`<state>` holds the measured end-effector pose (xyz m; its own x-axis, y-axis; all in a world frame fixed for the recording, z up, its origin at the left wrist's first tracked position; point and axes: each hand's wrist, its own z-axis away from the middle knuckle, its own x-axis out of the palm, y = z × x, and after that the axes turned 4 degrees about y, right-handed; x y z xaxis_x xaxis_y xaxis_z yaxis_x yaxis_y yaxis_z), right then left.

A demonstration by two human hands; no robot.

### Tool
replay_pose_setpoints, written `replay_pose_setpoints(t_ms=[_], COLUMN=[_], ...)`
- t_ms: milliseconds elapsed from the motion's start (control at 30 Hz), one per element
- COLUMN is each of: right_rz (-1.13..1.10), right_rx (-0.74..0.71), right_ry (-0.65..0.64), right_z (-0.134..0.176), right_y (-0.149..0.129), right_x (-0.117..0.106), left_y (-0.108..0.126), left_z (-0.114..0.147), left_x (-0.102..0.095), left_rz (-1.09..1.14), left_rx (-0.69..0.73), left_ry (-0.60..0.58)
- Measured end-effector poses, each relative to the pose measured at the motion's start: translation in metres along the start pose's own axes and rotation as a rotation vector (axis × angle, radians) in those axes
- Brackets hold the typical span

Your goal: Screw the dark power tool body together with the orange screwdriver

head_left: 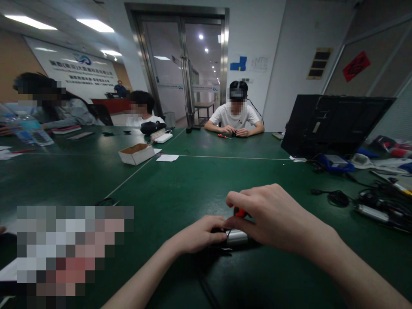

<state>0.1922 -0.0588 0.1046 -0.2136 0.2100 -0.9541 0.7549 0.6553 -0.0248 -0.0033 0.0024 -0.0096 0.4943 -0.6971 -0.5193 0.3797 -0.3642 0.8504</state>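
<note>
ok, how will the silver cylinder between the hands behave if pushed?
The cylinder may roll, being rounded, though the left hand at one end could check that. Probably slippery: the surface looks smooth and shiny. Likely stiff, as it looks metallic.

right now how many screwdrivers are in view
2. One red-and-black screwdriver is in the right hand; one orange screwdriver lies on the green table in front of the person opposite. Others may be hidden among the cables.

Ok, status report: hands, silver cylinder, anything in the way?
Right hand gripping red-handled tool at silver cylinder. Left hand at cylinder's left end. Cylinder horizontal, partly hidden by hands. Nothing else visibly in the way.
</note>
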Motion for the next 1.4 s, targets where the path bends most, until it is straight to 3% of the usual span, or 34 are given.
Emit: replay_pose_setpoints(t_ms=[367, 600, 900, 1400], right_rz=[-0.099, 0.012, -0.079, -0.002], right_rx=[-0.012, -0.004, -0.014, -0.004], right_ry=[-0.007, 0.006, -0.03, -0.005], right_z=[0.0031, 0.0004, 0.0036, -0.0007], right_y=[-0.0022, -0.0004, -0.0004, 0.0], right_x=[-0.0051, -0.0015, -0.0065, -0.0015], left_y=[-0.0062, -0.0055, -0.0013, 0.0009], left_z=[-0.0022, -0.0006, -0.0012, 0.0019], left_x=[0.0003, 0.0004, -0.0017, -0.0005], left_rz=[-0.017, 0.015, -0.04, -0.091], left_rx=[0.092, 0.022, 0.087, 0.054], left_ry=[-0.015, -0.015, -0.038, -0.016])
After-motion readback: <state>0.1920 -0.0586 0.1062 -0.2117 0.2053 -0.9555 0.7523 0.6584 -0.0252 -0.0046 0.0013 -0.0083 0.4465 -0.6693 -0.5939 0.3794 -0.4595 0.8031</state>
